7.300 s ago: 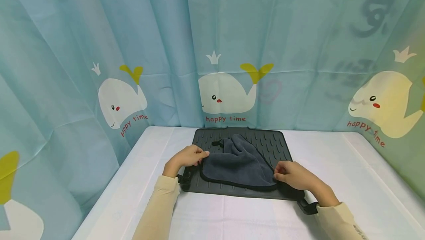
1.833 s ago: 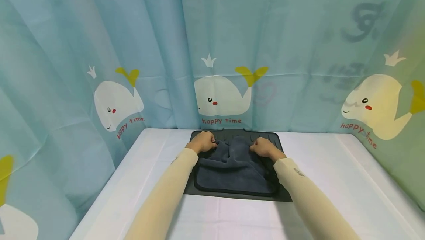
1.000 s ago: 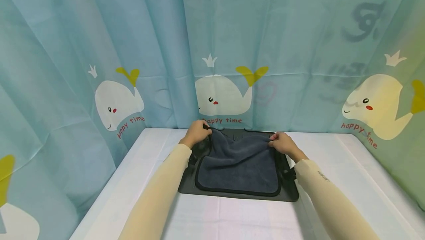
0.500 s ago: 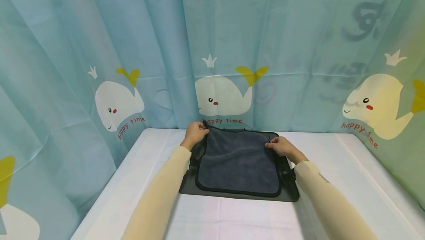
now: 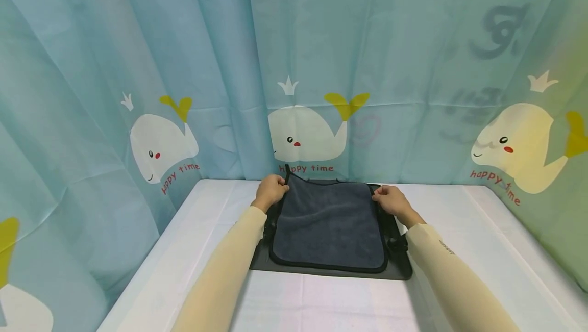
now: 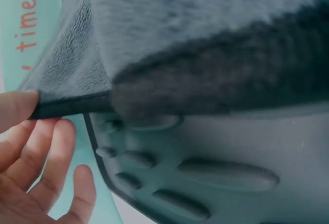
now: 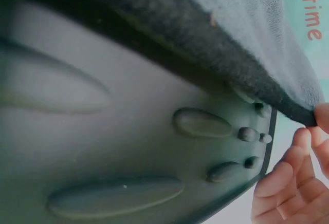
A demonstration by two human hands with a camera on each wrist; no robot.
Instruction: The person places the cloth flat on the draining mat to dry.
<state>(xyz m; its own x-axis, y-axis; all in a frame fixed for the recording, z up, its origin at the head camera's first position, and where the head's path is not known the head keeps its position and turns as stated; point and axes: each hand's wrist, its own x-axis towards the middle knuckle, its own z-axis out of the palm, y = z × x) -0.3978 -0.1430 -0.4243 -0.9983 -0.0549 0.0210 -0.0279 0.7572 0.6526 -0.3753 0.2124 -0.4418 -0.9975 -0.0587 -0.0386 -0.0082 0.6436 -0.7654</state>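
Observation:
A dark grey-blue towel (image 5: 328,230) with a black border lies spread over a black ridged mat (image 5: 399,265). At the towel's far left, my left hand (image 5: 271,189) pinches the bordered edge between thumb and fingers; a black loop (image 5: 288,169) sticks up beside it. My right hand (image 5: 392,201) pinches the far right edge. Both far corners are lifted a little, while the near part lies flat. In the left wrist view the thumb presses the border (image 6: 72,104) against the fingers. The right wrist view shows the towel's edge (image 7: 247,72) raised above the mat.
The mat rests on a white-covered table (image 5: 459,250), with bare table on both sides. Behind the table hangs a pale blue curtain (image 5: 404,67) printed with whales. A dark strap (image 5: 398,243) sits at the right wrist.
Earlier the towel was folded and bunched on the mat. Both hands have drawn its far edge away from me, opening it out. In the last half second the towel's surface has become smoother.

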